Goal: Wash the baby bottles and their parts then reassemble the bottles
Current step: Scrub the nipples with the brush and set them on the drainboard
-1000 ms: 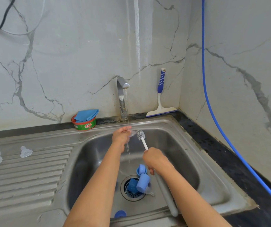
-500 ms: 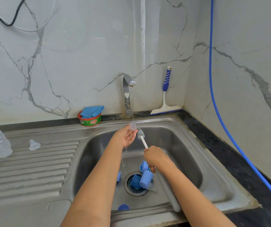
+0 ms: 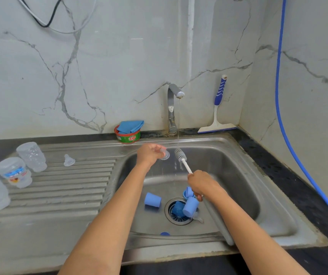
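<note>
grey-veined white marble walls meet in a corner behind a stainless steel sink (image 3: 238, 143) set in a dark speckled worktop (image 3: 278, 169). a blue hose (image 3: 280, 96) hangs down the right wall, and a blue-and-white squeegee (image 3: 217, 116) leans in the worktop's back right corner. at the back edge, left of the running steel tap (image 3: 172, 108), sits a red-rimmed green tub (image 3: 128, 136) reading "exo", with a folded blue cloth (image 3: 130, 126) on top. three clear plastic bottles (image 3: 32, 155) stand at the left end of the ribbed drainboard (image 3: 69, 185); one has a printed label too blurred to read. a loose clear teat (image 3: 68, 160) lies near them. over the basin, the left hand (image 3: 148, 153) pinches a clear silicone teat (image 3: 164, 154) in curled fingers. the right hand (image 3: 201, 183) has its fingers wrapped round the white handle of a bristled bottle brush (image 3: 181, 154), whose head sits in the stream just beside that teat. blue plastic caps (image 3: 152, 199) lie around the drain.
</note>
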A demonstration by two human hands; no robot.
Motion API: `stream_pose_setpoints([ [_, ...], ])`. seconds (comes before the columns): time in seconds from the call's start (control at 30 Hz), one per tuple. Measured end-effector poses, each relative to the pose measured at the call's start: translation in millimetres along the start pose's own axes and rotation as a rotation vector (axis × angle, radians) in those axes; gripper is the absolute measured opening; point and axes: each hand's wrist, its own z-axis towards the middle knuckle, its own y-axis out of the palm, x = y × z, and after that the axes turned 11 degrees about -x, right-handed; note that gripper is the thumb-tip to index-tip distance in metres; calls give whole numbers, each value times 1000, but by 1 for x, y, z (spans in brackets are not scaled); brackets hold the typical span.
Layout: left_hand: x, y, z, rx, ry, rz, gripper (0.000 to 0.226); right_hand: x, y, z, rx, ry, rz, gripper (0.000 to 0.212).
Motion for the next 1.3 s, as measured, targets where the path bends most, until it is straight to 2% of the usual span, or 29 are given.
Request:
stream_pose_setpoints([
  [0.07, -5, -10, -6, 44, -10, 22, 19, -2, 3, -2, -5, -8, 21, 26],
  [0.17, -13, -33, -17, 193, -36, 20, 9, -3, 8, 3, -2, -69, -25, 24],
  [0.23, -20, -55, -27, 279, -54, 18, 6, -9, 15, 6, 5, -82, 49, 26],
  [0.43, -45, -137, -57, 525, -128, 54, 10, -53, 37, 4, -64, -180, -4, 28],
  [0.6, -64, -195, -79, 705, -248, 138, 15, -94, 56, 7, -121, -242, 59, 28],
  [0.7, -75, -216, -86, 734, -306, 247, 23, -108, 70, 10, -149, -243, 106, 26],
  [0.9, -91, -233, -89, 745, -342, 334, 13, -112, 86, 15, -184, -219, 136, 24],
  [1.03, -100, -232, -88, 718, -334, 420, 16, -108, 90, 16, -186, -197, 172, 27],
  [1.23, -102, -228, -86, 738, -340, 416, 21, -103, 85, 18, -180, -169, 174, 24],
  [1.3, -103, -225, -87, 746, -327, 374, 29, -101, 83, 19, -179, -162, 163, 23],
])
